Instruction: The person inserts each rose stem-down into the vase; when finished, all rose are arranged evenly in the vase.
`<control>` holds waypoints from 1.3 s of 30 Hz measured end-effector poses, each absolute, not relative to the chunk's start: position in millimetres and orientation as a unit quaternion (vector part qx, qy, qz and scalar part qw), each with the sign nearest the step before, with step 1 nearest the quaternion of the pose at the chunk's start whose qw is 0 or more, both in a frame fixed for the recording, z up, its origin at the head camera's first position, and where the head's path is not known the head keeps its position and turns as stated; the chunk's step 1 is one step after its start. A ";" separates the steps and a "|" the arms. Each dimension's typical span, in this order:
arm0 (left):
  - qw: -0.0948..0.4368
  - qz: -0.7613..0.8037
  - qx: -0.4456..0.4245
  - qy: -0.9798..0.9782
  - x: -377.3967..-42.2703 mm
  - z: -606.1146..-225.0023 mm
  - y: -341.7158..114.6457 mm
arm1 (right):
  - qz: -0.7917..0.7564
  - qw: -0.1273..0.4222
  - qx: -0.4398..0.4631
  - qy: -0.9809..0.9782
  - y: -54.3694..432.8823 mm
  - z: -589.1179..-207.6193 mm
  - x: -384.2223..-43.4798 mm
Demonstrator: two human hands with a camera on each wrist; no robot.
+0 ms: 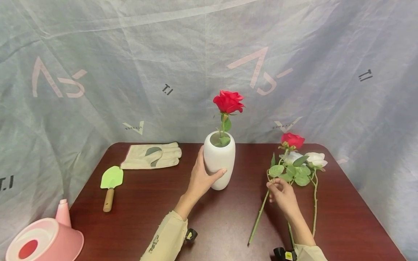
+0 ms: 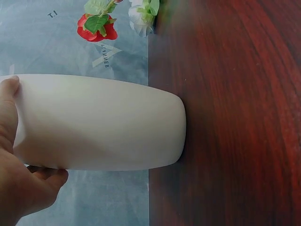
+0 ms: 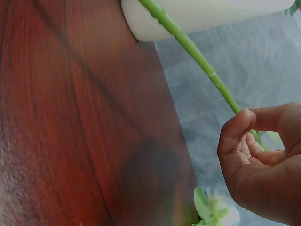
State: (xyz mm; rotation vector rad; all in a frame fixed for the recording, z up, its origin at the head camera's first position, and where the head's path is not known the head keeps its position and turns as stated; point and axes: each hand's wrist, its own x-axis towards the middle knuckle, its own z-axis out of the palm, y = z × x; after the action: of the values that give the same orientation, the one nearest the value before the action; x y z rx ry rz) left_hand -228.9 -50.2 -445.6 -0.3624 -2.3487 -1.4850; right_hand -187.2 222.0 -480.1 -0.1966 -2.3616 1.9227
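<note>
A white vase (image 1: 219, 159) stands upright on the table with one red rose (image 1: 228, 102) in it. My left hand (image 1: 204, 175) grips the vase from its left side, thumb across the front; the left wrist view shows the vase's smooth wall (image 2: 103, 122) between thumb and fingers. To the right, my right hand (image 1: 283, 194) pinches the green stem (image 3: 197, 54) of a second red rose (image 1: 292, 140) between thumb and fingertips. That stem slants down toward the near left, and its shadow falls on the table in the right wrist view.
White roses (image 1: 315, 159) lie at the right of the table, partly behind the held rose's leaves. Toward the left are a work glove (image 1: 153, 156), a green trowel (image 1: 112, 177) with a wooden handle, and a pink watering can (image 1: 65, 239). Grey cloth (image 1: 196, 54) hangs behind the table.
</note>
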 end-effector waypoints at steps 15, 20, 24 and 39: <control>0.163 -0.518 -0.123 -0.831 -226.3 -444.1 -50.7 | 0.795 0.065 -0.074 -0.598 224.4 -449.4 -187.9; 0.158 -0.521 -0.120 -0.830 -226.5 -444.9 -50.9 | 0.838 0.083 -0.081 -0.533 225.1 -441.0 -187.1; 0.159 -0.523 -0.122 -0.828 -226.6 -444.5 -50.8 | 0.855 0.092 -0.079 -0.504 224.8 -437.6 -186.9; 0.159 -0.524 -0.122 -0.828 -226.9 -442.8 -50.1 | 0.876 0.111 -0.092 -0.460 219.4 -427.7 -188.9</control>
State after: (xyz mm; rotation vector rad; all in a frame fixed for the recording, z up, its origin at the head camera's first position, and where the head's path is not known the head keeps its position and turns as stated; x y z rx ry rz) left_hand -226.9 -50.1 -442.8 -0.3480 -2.3664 -1.4978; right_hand -188.9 219.4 -427.7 -0.2696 -1.3502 2.5737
